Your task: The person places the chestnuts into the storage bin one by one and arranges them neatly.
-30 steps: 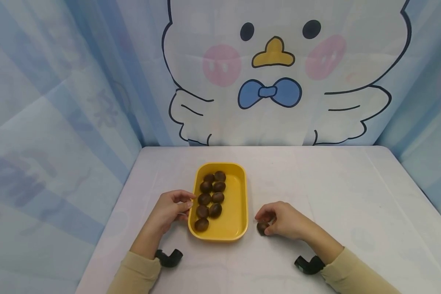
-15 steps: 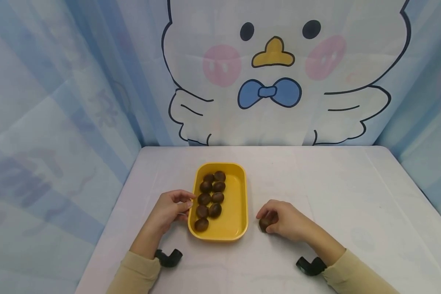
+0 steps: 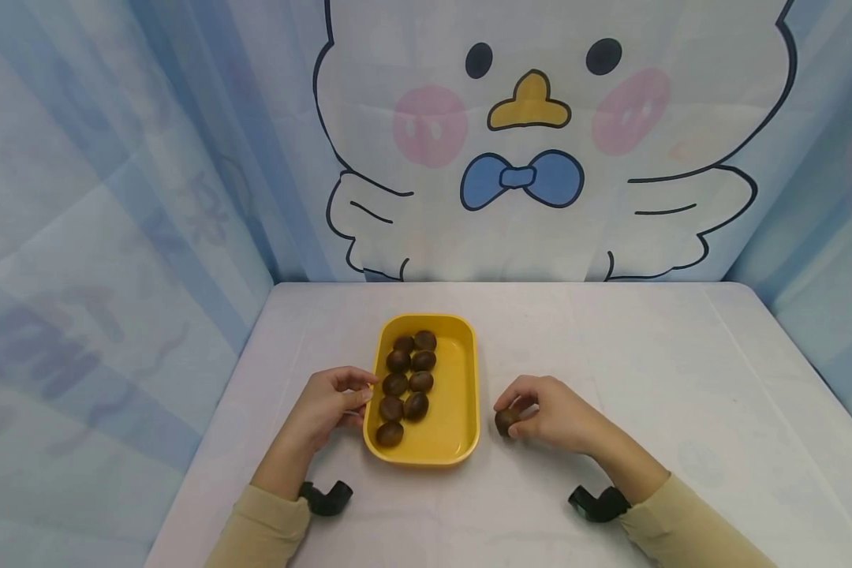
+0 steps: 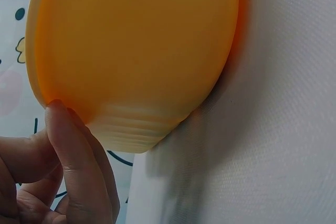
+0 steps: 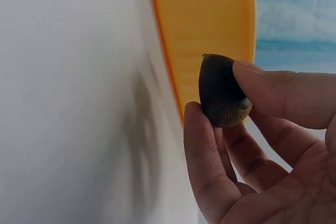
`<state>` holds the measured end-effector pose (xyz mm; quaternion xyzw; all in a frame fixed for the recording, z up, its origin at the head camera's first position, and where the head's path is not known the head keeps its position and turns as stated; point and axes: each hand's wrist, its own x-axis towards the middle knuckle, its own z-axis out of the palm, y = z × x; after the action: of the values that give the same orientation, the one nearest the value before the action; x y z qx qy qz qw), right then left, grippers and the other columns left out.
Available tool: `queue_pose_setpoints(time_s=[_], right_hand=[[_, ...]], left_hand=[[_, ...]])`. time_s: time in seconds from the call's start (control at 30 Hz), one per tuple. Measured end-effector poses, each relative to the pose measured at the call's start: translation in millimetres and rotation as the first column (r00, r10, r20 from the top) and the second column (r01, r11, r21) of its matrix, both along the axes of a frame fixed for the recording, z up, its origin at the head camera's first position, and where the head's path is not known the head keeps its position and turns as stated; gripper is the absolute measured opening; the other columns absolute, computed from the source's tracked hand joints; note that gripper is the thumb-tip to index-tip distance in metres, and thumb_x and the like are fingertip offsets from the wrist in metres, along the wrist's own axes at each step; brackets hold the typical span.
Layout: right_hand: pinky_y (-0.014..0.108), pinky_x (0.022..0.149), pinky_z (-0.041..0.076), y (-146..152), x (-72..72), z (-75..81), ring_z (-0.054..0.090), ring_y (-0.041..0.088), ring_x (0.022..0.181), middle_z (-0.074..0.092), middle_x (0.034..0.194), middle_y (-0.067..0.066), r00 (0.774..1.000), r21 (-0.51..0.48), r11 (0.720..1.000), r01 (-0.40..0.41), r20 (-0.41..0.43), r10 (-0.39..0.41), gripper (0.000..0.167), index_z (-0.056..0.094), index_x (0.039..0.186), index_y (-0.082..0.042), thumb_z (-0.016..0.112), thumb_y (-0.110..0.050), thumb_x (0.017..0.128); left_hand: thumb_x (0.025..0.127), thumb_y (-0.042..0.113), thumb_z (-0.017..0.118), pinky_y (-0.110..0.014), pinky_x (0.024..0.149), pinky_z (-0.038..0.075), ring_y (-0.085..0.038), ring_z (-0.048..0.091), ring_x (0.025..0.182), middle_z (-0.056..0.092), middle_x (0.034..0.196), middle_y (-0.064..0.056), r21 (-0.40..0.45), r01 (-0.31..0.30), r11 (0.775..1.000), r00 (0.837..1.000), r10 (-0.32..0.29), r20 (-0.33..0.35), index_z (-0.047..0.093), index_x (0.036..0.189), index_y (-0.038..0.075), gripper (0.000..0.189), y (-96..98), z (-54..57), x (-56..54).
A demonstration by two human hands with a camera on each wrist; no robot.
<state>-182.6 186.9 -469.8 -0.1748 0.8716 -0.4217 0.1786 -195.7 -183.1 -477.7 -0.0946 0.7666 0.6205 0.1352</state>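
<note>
In the head view, my right hand (image 3: pixel 552 412) pinches a brown chestnut (image 3: pixel 506 422) to the right of a yellow tray (image 3: pixel 457 410). The right wrist view has this chestnut (image 5: pixel 223 93) between thumb and fingertips, its pointed tip turned up and its paler base down. Against the tray's left rim rest the fingertips of my left hand (image 3: pixel 326 406). From the left wrist, one finger (image 4: pixel 68 145) meets the tray's outer wall (image 4: pixel 136 51) just at the rim. Inside the tray, several chestnuts (image 3: pixel 394 385) lie in two columns along its left side.
A pale cloth covers the table (image 3: pixel 646 355). Behind it hangs a curtain (image 3: pixel 518 237) with a cartoon bird, and more blue-white cloth closes in both sides. Each wrist wears a black camera mount (image 3: pixel 326 498) below the sleeve.
My right hand has shifted a little up the view with the chestnut in its fingers. The left hand, the tray and the chestnuts inside it stay as they were.
</note>
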Motion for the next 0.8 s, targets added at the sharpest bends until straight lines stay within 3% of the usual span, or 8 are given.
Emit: queue_pose_setpoints(time_s=[0.4, 0.8], right_hand=[[0.029, 0.083, 0.063, -12.1, -6.4, 18.7, 0.072, 0.021, 0.104, 0.078, 0.111, -0.001, 0.999, -0.050, 0.998, -0.035, -0.010, 0.035, 0.029, 0.078, 0.112, -0.018, 0.081, -0.001, 0.089], [0.027, 0.085, 0.064, -41.2, -17.3, 34.2, 0.073, 0.018, 0.104, 0.077, 0.113, 0.005, 0.994, -0.131, 0.985, -0.108, -0.035, 0.104, 0.027, 0.077, 0.115, -0.011, 0.080, 0.000, 0.090]], left_hand=[[0.099, 0.002, 0.073, -0.026, 0.058, 0.061, -0.017, 0.063, 0.069, 0.067, 0.094, -0.007, 0.009, 0.005, 1.000, 1.000, -0.005, -0.001, 0.075, 0.123, 0.001, 0.024, -0.8, -0.6, -0.6], [0.099, 0.001, 0.071, -0.026, 0.058, 0.061, -0.017, 0.063, 0.070, 0.065, 0.094, -0.006, 0.013, 0.020, 1.000, 1.000, -0.020, -0.006, 0.075, 0.124, 0.000, 0.025, -2.6, -0.8, -1.0]])
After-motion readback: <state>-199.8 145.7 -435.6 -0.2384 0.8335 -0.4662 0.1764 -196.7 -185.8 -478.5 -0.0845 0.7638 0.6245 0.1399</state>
